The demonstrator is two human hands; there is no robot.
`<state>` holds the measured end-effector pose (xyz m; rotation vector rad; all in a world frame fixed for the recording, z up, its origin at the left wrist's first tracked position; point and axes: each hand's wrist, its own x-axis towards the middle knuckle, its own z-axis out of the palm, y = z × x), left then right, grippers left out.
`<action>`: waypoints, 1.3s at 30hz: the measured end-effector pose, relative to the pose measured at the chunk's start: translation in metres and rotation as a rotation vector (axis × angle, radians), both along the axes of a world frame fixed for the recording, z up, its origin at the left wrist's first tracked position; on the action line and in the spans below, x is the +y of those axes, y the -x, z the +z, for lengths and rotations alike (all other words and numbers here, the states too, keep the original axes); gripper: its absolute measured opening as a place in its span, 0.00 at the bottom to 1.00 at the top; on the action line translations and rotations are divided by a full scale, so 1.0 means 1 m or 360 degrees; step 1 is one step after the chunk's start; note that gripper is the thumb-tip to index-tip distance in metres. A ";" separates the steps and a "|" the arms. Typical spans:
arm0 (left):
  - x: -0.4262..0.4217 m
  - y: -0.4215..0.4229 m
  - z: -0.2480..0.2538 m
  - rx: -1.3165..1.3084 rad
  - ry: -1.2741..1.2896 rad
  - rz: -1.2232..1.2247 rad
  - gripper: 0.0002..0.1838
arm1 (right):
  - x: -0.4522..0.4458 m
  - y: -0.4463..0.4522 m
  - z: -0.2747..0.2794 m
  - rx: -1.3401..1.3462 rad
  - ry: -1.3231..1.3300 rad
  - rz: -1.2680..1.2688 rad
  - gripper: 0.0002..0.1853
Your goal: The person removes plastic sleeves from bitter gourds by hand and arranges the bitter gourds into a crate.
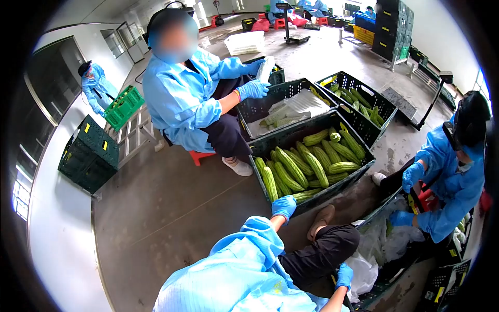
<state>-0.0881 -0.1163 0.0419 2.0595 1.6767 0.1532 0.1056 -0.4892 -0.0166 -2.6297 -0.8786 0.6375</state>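
Note:
A dark green crate (339, 188) full of long, ridged green bitter melons (314, 165) stands in front of me. My left hand (284, 207), in a blue glove, is closed at its near left corner and appears to grip the rim. Low in the view, my right hand (344, 275), also gloved, has its fingers curled beside a white plastic liner (364, 273) in another crate. What that hand holds, if anything, cannot be made out.
Across from me, a seated person (179, 99) holds a white foam sleeve over a crate (304, 82) of sleeves. Another person (449, 182) works at the right over a lined crate. Further crates (358, 101) and a floor scale (416, 112) stand beyond; stacked crates (88, 153) are left.

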 end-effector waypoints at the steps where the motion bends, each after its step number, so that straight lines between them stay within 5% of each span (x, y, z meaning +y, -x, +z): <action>1: 0.000 0.000 -0.002 0.0005 0.0002 0.0009 0.17 | 0.001 0.002 0.012 -0.0018 0.0059 0.0083 0.17; 5: -0.001 0.001 -0.006 -0.0079 -0.0167 -0.0061 0.18 | -0.008 -0.001 -0.012 -0.0495 0.0112 0.0424 0.12; 8: -0.003 0.001 -0.004 -0.0124 -0.0153 -0.0037 0.18 | -0.008 -0.005 -0.025 -0.0050 -0.0052 -0.0073 0.23; 12: -0.004 0.001 0.004 -0.0053 -0.0149 -0.0041 0.18 | -0.003 0.001 -0.010 -0.0259 0.0033 0.0041 0.19; 15: -0.003 0.001 0.001 -0.0022 -0.0121 -0.0050 0.18 | 0.012 0.023 0.045 0.0021 -0.0256 -0.0411 0.22; 39: 0.000 0.002 -0.004 -0.0016 -0.0098 -0.0053 0.16 | 0.009 0.020 0.045 0.0043 -0.0275 -0.0295 0.25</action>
